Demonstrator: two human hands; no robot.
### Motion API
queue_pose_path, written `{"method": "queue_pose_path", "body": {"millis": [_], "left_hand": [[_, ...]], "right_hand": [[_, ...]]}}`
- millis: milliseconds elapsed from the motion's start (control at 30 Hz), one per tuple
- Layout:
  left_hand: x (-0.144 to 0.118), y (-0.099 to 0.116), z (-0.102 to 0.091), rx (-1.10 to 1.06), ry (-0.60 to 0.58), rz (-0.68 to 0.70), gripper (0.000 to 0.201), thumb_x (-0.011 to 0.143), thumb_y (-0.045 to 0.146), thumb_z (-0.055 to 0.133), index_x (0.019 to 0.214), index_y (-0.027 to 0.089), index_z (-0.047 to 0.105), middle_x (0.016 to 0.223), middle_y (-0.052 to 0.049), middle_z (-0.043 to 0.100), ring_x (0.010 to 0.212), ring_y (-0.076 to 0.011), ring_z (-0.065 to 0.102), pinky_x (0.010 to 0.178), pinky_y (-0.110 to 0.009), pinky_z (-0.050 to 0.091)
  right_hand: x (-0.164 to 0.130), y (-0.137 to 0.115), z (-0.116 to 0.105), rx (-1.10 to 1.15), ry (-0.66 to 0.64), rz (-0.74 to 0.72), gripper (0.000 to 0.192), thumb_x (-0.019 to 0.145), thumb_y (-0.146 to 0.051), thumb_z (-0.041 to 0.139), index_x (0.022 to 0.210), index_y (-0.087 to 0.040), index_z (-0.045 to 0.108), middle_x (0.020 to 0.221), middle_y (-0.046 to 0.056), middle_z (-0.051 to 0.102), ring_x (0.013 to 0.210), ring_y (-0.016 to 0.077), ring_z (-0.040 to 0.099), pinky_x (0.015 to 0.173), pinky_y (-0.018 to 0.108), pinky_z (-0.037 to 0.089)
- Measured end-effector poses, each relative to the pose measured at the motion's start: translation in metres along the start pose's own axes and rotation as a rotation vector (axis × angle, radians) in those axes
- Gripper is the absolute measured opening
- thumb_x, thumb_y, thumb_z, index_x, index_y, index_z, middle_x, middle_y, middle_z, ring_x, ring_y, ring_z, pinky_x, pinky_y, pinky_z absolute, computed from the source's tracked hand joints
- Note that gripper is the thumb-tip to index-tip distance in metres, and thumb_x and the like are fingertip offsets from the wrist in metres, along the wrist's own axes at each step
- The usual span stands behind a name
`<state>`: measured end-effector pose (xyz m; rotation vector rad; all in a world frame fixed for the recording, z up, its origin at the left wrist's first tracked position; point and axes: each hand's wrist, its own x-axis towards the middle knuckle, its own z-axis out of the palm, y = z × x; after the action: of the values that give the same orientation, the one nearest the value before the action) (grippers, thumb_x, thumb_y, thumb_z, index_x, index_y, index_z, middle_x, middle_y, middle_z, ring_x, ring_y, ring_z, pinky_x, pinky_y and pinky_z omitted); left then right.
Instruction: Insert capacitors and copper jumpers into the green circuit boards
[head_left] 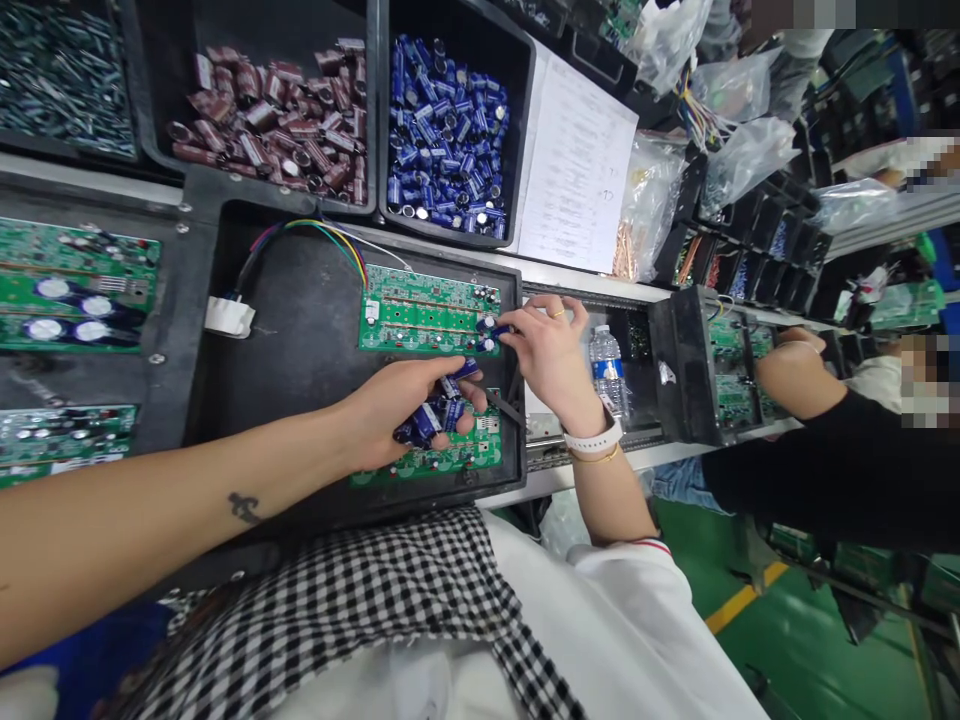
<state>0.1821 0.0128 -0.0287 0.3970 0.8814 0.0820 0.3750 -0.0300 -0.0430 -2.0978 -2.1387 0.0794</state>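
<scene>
My left hand (382,405) is curled palm up around several blue capacitors (427,420), just below the upper green circuit board (420,285). At the right end of that board, my right hand (551,350) pinches a blue capacitor (501,330) between its fingertips. A blue capacitor with a pale top (486,344) stands on the board beside those fingers. Coloured wires (330,232) run from the board's left end to a white connector (229,317). Partly covered by my left hand, a lower circuit board (487,450) lies in the same black tray (285,390).
Behind the tray stand a bin of blue capacitors (450,130), a bin of brown capacitors (277,110) and printed sheets (577,150). A water bottle (607,365) is right of my right hand. Further right, a co-worker's arm (802,380) reaches over another tray. More boards (75,260) lie left.
</scene>
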Motion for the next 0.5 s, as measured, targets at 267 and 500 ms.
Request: {"method": "queue_pose_path", "body": {"millis": [267, 500], "left_hand": [[0.000, -0.001, -0.002, -0.005, -0.004, -0.009, 0.021, 0.097, 0.031, 0.049, 0.093, 0.013, 0.059, 0.076, -0.005, 0.059, 0.048, -0.0115, 0.055, 0.029, -0.016, 0.036], [0.000, -0.003, -0.002, 0.000, -0.064, 0.011, 0.014, 0.093, 0.024, 0.055, 0.099, 0.013, 0.061, 0.080, -0.004, 0.056, 0.051, -0.0104, 0.054, 0.030, -0.015, 0.037]], "right_hand": [[-0.009, 0.004, 0.004, -0.040, 0.071, -0.094, 0.016, 0.098, -0.021, 0.048, 0.106, -0.027, 0.061, 0.095, 0.004, 0.073, 0.116, 0.0249, 0.055, 0.113, 0.055, 0.019], [-0.003, 0.018, 0.001, -0.033, 0.036, -0.251, 0.019, 0.099, -0.019, 0.045, 0.105, -0.028, 0.061, 0.099, 0.001, 0.072, 0.120, 0.0217, 0.053, 0.115, 0.050, 0.020]]}}
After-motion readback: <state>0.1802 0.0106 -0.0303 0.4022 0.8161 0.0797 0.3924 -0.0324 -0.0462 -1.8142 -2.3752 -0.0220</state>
